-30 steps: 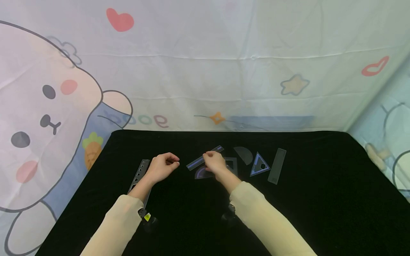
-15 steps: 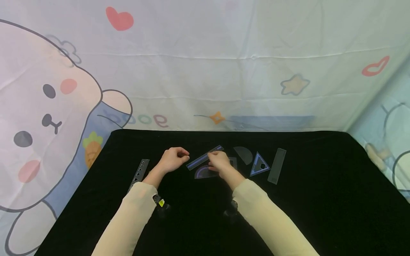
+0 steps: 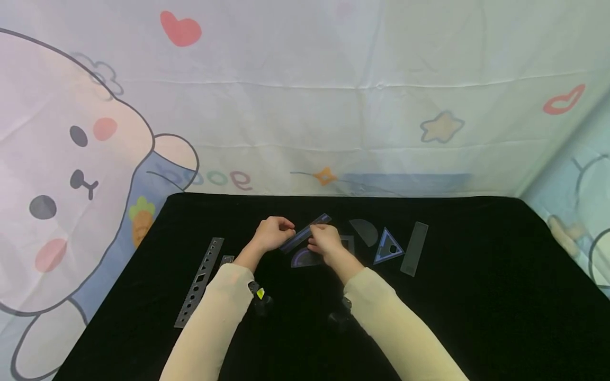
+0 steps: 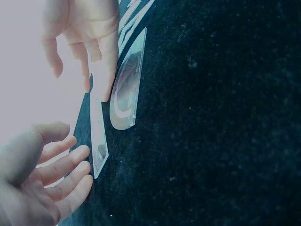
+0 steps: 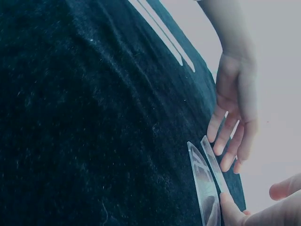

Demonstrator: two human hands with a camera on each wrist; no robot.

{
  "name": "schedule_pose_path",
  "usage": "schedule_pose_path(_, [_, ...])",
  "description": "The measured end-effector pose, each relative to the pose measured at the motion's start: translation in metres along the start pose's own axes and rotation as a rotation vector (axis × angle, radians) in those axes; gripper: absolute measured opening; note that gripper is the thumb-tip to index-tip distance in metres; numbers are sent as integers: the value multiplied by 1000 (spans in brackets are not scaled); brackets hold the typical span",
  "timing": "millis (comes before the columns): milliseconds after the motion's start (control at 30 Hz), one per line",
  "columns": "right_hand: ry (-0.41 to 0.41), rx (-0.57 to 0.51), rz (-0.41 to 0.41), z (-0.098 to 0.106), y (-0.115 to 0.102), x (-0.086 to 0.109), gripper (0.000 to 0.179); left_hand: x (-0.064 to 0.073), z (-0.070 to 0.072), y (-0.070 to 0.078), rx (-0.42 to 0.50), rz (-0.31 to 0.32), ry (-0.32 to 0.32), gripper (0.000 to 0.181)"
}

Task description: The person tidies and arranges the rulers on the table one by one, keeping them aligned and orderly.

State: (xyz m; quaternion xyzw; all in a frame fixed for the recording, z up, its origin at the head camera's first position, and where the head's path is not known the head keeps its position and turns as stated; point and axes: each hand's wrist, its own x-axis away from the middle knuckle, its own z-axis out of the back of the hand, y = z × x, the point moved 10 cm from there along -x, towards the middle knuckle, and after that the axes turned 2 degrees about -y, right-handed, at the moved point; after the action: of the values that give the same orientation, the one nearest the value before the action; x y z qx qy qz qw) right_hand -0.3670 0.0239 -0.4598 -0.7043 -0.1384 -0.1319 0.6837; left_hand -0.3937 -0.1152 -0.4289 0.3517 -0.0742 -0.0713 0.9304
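Note:
A clear ruler with a blue stripe [image 3: 302,235] lies slantwise on the black cloth. My right hand [image 3: 328,243] reaches over its middle, and a fingertip rests on it in the right wrist view, with the thumb held apart. At its near-left end is my left hand [image 3: 272,233], fingers loosely bent, fingertips right beside the edge in the left wrist view. Just in front of the ruler lies a clear protractor with a purple arc [image 4: 127,89]. A clear set square [image 3: 349,243] is partly hidden behind my right hand.
To the right lie a plain half-round protractor [image 3: 364,233], a blue-edged triangle [image 3: 388,247] and a frosted ruler [image 3: 414,248]. Near my left forearm are a stencil ruler with cut-outs [image 3: 200,280] and another clear strip [image 3: 226,259], partly covered. A printed curtain [image 3: 305,121] hangs behind the table.
My left hand has moved right and away from me, from beside the stencil ruler to the striped ruler's end. The striped ruler has turned slightly steeper. My right hand has shifted slightly right.

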Motion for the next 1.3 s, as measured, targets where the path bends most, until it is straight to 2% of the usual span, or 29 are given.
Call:
schedule_pose_path(300, [19,-73,3,-3,0,-1,44,-6,-3,-2,65,43,-1,22])
schedule_pose_path(567, [17,-110,5,-9,0,0,45,-8,-11,-4,143,111,-40,25])
schedule_pose_path(800, [7,-136,0,-11,1,0,46,-7,-15,-11,200,178,-27,30])
schedule_pose_path(1100, [-34,-144,-3,-15,4,-1,48,-4,-14,-14,220,184,24,30])
schedule_pose_path(1300, [-45,-146,-9,-16,5,-1,48,-3,-16,-16,240,188,19,28])
